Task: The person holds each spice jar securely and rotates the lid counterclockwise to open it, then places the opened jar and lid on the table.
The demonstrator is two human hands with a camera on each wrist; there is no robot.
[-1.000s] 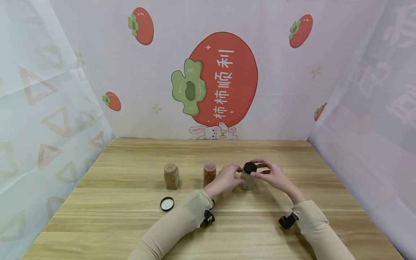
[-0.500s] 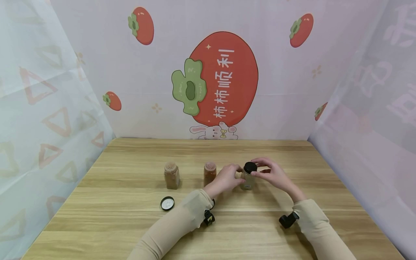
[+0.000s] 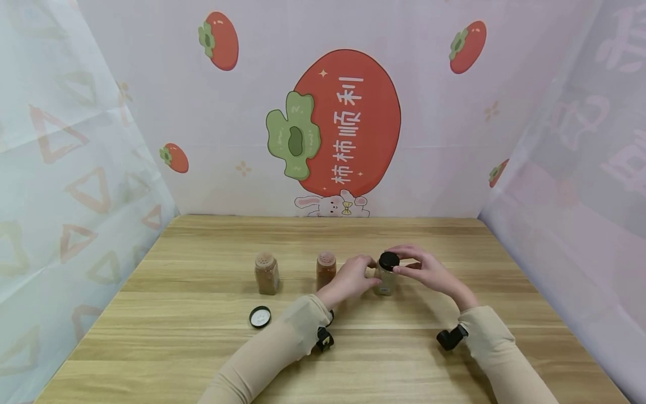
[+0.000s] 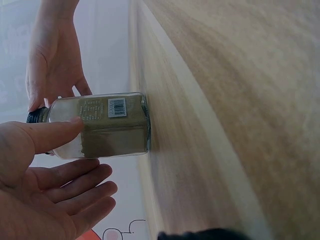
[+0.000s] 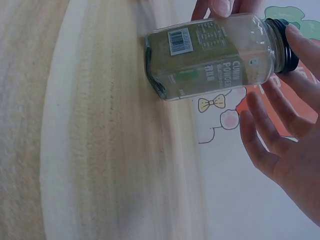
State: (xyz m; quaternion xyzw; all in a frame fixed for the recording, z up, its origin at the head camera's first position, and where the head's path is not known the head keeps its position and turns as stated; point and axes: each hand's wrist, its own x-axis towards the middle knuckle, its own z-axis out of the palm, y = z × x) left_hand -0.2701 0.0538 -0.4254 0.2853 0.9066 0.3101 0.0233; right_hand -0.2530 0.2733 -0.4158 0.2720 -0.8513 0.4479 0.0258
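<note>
A glass jar of cumin powder stands upright on the wooden table under a black screw lid. My left hand grips the jar's body from the left, its thumb across the glass in the left wrist view. From the right, my right hand pinches the lid between thumb and fingers. "Cumin powder" can be read on the printed glass in the right wrist view, beside a barcode. The greenish-brown powder leaves a gap below the neck. Fingers partly cover the lid's edge.
A shaker of reddish-brown powder with a perforated top stands left of the cumin jar, partly behind my left hand. Farther left is a light-brown shaker. An upturned black lid lies nearer me. A printed cloth backdrop rises behind the table.
My right hand has turned slightly about the lid and its wrist has shifted a little to the right. Left hand and jar stay in place.
</note>
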